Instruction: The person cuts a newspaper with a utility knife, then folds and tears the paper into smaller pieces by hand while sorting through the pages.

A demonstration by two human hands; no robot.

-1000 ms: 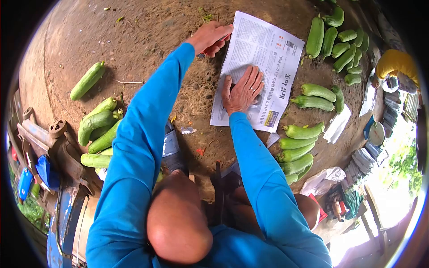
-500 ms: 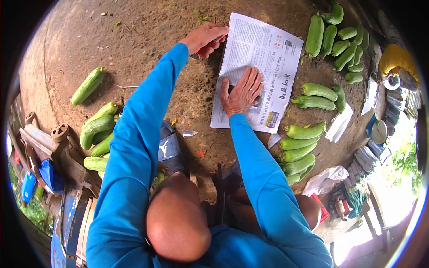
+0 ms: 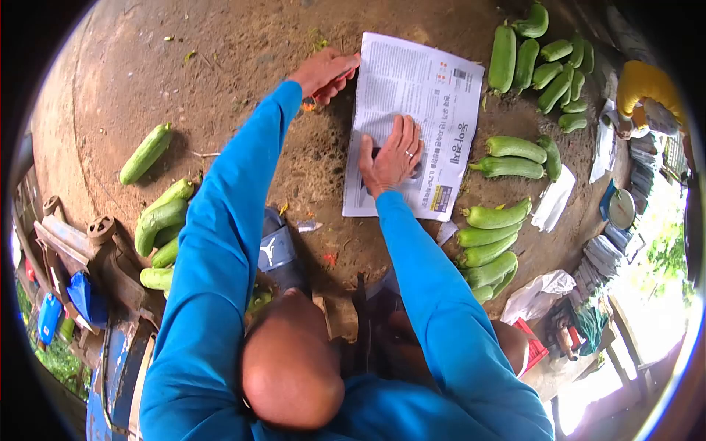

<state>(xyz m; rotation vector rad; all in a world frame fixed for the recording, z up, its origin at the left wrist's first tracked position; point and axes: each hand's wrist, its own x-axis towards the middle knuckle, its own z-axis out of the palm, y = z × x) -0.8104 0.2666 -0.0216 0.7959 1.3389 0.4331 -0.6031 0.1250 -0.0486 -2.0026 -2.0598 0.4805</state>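
My left hand point(image 3: 329, 75) is closed around a slim red-handled tool point(image 3: 321, 95), its orange end poking out below the palm; the fingers hide what kind it is. The fingertips touch the upper left edge of a folded newspaper point(image 3: 401, 73), which lies on the dirt ground in front of me. My right hand point(image 3: 391, 156), with a ring on one finger, rests flat and palm down on the lower middle of the page, partly covering a dark photo. Pale green cucumbers point(image 3: 507, 167) lie in small groups just right of the paper.
More cucumbers point(image 3: 502, 59) are grouped at the upper right. On the left lie a single cucumber point(image 3: 145, 153) and a pile point(image 3: 163, 213) beside my sleeve. White paper point(image 3: 553, 198), a plastic bag point(image 3: 539, 294) and rusty metal machinery point(image 3: 73, 242) stand at the sides.
The view has tilted slightly, so the newspaper and far cucumbers appear a little lower and further left. More of the tool's orange end shows under my left hand. My right hand stays on the paper.
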